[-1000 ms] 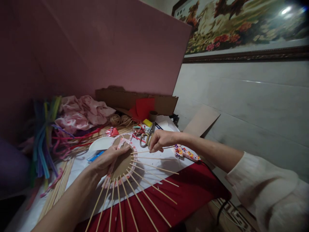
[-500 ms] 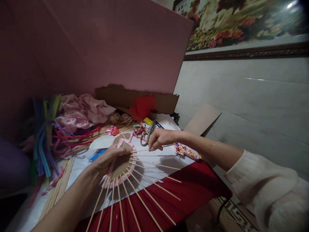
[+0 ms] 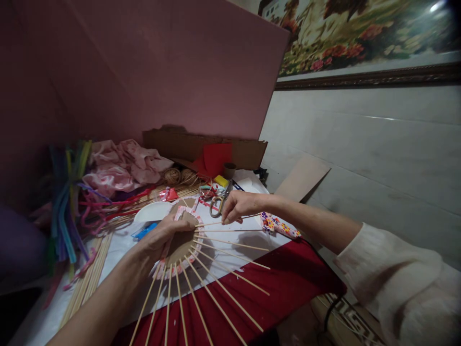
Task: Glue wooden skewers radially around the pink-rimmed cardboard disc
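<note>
A round cardboard disc (image 3: 182, 242) edged with pink patterned fabric lies on the table, with several thin wooden skewers (image 3: 216, 302) fanning out from it toward me. My left hand (image 3: 160, 235) presses flat on the disc, fingers spread. My right hand (image 3: 239, 206) pinches the topmost skewer (image 3: 212, 223), which points at the disc's upper edge.
Scissors (image 3: 219, 201) lie just behind my right hand. A white plate (image 3: 153, 211), twine balls (image 3: 180, 177), pink cloth (image 3: 118, 166), coloured pipe cleaners (image 3: 66, 202) and a bundle of spare skewers (image 3: 86, 278) crowd the left. A cardboard box (image 3: 201, 146) stands behind. Red cloth (image 3: 288, 283) covers the table's front.
My right hand has edged slightly left and up with its skewer, bringing the tip closer to the disc. My left hand stays on the disc.
</note>
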### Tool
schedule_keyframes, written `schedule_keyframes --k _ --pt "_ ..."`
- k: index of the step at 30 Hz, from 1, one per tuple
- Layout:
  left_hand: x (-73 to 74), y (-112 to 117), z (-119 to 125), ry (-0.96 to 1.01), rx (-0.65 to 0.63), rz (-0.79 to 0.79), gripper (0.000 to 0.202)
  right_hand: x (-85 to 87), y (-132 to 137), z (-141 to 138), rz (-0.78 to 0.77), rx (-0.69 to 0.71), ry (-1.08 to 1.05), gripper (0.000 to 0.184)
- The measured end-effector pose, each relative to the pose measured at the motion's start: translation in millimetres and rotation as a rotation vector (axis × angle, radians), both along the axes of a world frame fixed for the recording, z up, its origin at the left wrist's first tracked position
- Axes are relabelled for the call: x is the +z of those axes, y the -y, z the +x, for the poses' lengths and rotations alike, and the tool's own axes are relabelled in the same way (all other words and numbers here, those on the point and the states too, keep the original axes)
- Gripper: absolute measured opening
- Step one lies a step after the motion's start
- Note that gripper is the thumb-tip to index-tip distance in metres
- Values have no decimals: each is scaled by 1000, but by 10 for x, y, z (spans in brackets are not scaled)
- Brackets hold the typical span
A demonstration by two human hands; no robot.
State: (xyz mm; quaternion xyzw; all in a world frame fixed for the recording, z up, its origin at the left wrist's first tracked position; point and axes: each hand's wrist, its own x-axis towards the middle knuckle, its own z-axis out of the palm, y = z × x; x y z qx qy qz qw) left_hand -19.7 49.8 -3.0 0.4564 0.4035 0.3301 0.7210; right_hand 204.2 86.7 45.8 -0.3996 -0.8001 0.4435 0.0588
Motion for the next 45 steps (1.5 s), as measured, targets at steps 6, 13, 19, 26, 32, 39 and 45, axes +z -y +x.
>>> schedule_keyframes --k 6,13,19,26,32,39,45 --pt "-29 -22 -9 9 2 -11 21 26 0 6 19 8 -3 18" --pt "-3 -16 2 17 10 -32 26 66 24 25 38 -4 20 24" --pt "106 -15 17 -16 41 -78 24 196 0 162 270 -67 6 32" --pt "128 -109 -155 -21 116 1 19 107 15 441 257 -781 -575 41" --pt "212 -116 -230 -5 229 -54 16 -320 277 290 -166 -855 -899 17" --pt "208 -125 -258 33 216 -83 15 -489 281 -77 -323 -711 -1081 23" --pt "113 -161 -286 28 225 -36 11 -612 154 -244 -396 -643 -1237 28"
